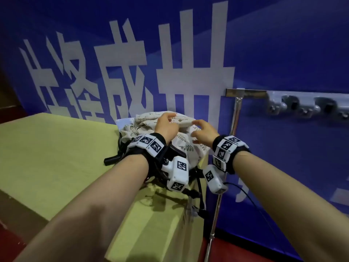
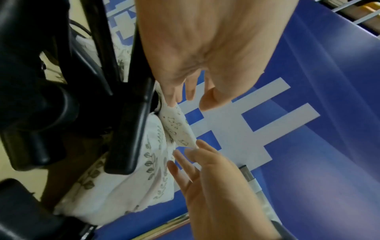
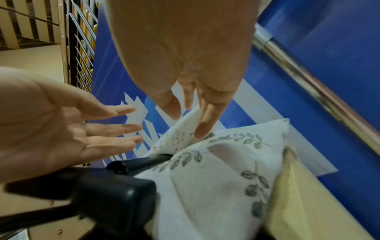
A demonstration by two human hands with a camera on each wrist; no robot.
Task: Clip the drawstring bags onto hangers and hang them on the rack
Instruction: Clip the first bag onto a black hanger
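Observation:
A pile of drawstring bags lies at the right end of the table [image 1: 56,157]. On top is a cream bag with a small animal print [image 1: 149,118] [image 2: 174,126] [image 3: 180,136], over a leaf-print bag [image 1: 188,146] [image 2: 127,186] [image 3: 216,178]. Black hangers [image 1: 113,159] [image 2: 127,129] [image 3: 115,194] lie under and beside the pile. My left hand [image 1: 170,118] [image 2: 185,99] [image 3: 127,126] hovers over the top bag with straight fingers, its fingertips [image 2: 172,100] at the bag's corner. My right hand [image 1: 196,127] [image 3: 189,116] [image 2: 185,155] is spread too, and its fingertips [image 3: 203,128] touch the same bag's other corner.
The rack's chrome upright pole [image 1: 235,120] [image 3: 308,78] stands just right of the table, with its top bar [image 1: 245,92] running right and white clip pieces [image 1: 302,106] along it. A blue banner wall [image 1: 283,53] is close behind. The table's left part is bare.

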